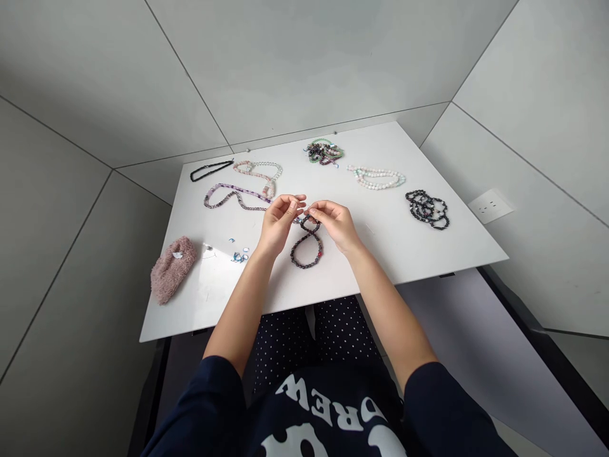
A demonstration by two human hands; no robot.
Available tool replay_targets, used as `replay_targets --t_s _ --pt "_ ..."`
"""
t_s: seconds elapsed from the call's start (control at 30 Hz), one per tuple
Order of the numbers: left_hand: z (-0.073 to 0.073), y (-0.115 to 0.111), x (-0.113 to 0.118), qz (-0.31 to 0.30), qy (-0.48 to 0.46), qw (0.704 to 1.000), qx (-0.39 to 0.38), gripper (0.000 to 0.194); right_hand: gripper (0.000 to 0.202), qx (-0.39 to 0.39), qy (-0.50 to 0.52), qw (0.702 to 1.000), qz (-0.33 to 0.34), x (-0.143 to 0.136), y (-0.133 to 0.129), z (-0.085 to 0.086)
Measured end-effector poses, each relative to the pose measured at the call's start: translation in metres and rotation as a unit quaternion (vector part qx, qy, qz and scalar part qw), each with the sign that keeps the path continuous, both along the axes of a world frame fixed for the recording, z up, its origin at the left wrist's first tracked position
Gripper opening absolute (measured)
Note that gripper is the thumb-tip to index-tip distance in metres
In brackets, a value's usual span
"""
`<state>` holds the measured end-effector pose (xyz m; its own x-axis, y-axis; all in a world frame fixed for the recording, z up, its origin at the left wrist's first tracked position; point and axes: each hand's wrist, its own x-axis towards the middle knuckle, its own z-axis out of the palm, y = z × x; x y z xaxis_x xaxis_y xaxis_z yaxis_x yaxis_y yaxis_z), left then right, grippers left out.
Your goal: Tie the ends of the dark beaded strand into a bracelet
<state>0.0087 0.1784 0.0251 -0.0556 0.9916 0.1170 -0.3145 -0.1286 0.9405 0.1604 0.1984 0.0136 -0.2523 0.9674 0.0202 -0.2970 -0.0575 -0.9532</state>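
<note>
Both hands, left (280, 219) and right (334, 222), pinch the dark bead bracelet (307, 244) (probably elastic), fingertips closed on its top; light, limp, slippery, best gripped by the beads.

Top loop of the dark bead strand (307, 244) partly hidden behind the fingers (318, 212) at frame centre. Small bits (239, 256) left of centre on the tabletop (428, 247) too tiny to identify. Shirt lettering (328, 416) cut off by bottom edge.
</note>
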Motion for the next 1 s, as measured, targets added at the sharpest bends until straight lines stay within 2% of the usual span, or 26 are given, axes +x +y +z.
replay_targets --t_s 0.17,0.3,0.53,0.67,0.77,0.87,1.0 --pt "0.006 -0.001 0.003 -0.024 -0.071 0.997 -0.021 0.032 0.018 -0.022 0.044 0.999 -0.013 0.003 0.001 0.004" --pt "0.009 -0.002 0.002 -0.035 -0.088 0.995 -0.034 0.032 0.011 -0.005 0.074 0.997 -0.003 0.005 0.001 0.007" --pt "0.009 -0.001 0.000 -0.044 -0.084 0.995 -0.037 0.032 0.005 0.006 0.150 0.987 0.055 0.008 -0.001 0.010" --pt "0.004 0.000 0.001 -0.033 -0.038 0.999 0.000 0.033 0.011 -0.014 0.110 0.993 0.037 0.005 0.000 0.006" --pt "0.000 0.000 0.002 -0.009 0.041 0.998 0.043 0.029 0.018 -0.020 0.071 0.997 0.011 0.003 0.002 0.001" --pt "-0.004 0.000 0.005 0.010 0.118 0.989 0.084 0.027 0.022 -0.010 0.044 0.999 -0.006 0.002 0.002 -0.003" --pt "-0.008 0.001 0.006 0.051 0.174 0.977 0.114 0.027 0.029 -0.008 -0.001 1.000 -0.021 0.002 0.003 -0.008"
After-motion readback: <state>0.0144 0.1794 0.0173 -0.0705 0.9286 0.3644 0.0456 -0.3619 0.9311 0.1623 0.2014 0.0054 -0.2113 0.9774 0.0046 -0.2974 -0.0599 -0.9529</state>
